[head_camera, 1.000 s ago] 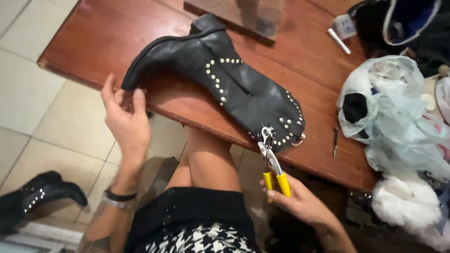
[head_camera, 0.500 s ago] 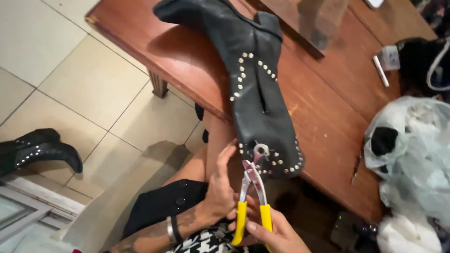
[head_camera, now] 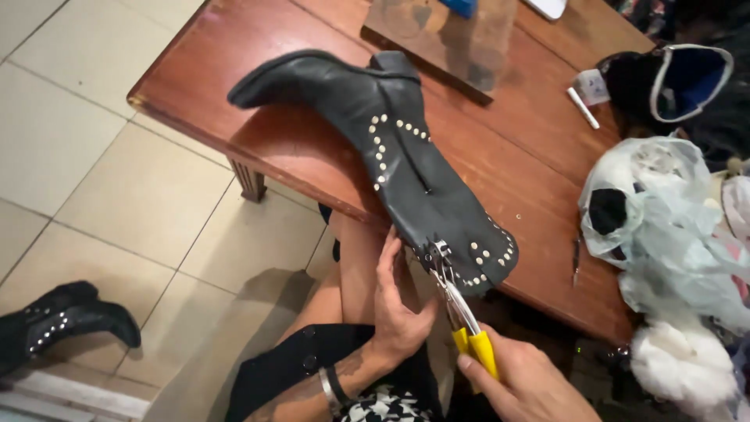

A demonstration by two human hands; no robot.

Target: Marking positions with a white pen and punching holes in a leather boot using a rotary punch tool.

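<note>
A black studded leather boot (head_camera: 406, 156) lies on its side on the red-brown wooden table (head_camera: 187, 78), its shaft opening hanging over the near edge. My right hand (head_camera: 523, 387) grips yellow-handled pliers (head_camera: 461, 316), whose jaws bite a metal piece at the boot's top rim. My left hand (head_camera: 394, 305) is raised under the boot's rim, fingers touching the leather beside the plier jaws. A dark bracelet is on my left wrist.
A second studded black boot (head_camera: 58, 324) lies on the tiled floor at lower left. On the table: a wooden board (head_camera: 441, 47), a white marker (head_camera: 582, 108), a dark bag (head_camera: 672, 82) and crumpled plastic bags (head_camera: 664, 227) at right.
My left hand left the boot's toe, came to the shaft rim and now steadies it beside the pliers. The view shifted, and the boot now lies more across the table.
</note>
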